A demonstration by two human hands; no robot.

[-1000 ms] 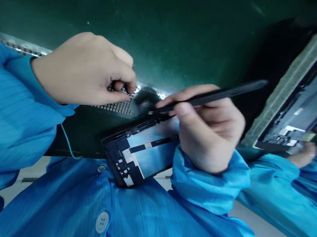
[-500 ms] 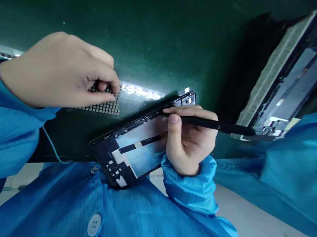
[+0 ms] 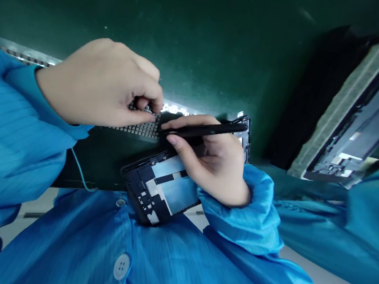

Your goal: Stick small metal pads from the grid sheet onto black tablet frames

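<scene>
My left hand (image 3: 103, 85) is closed, thumb and forefinger pinching the end of a clear strip covered with small grey square pads (image 3: 143, 128). Black tweezers (image 3: 211, 130) lie in the grip of my right hand (image 3: 217, 163), their tips pointing left at the edge of the pads, close to my left fingertips. Whether the tips touch a pad I cannot tell. Below, an opened phone body (image 3: 179, 194) with bare inner parts leans slanted between the table edge and my front. My right hand hides part of its upper right end.
At the right, a stack of similar opened phone bodies (image 3: 370, 129) sits on a pale padded-edged layer beside a black block (image 3: 316, 92). The green table mat (image 3: 203, 39) stretches behind my hands. Another blue sleeve (image 3: 373, 229) shows at the right edge.
My right hand has moved the tweezers left and up, from over the phone body to the pad strip. The left hand keeps its pinch. The whole view has shifted slightly.
</scene>
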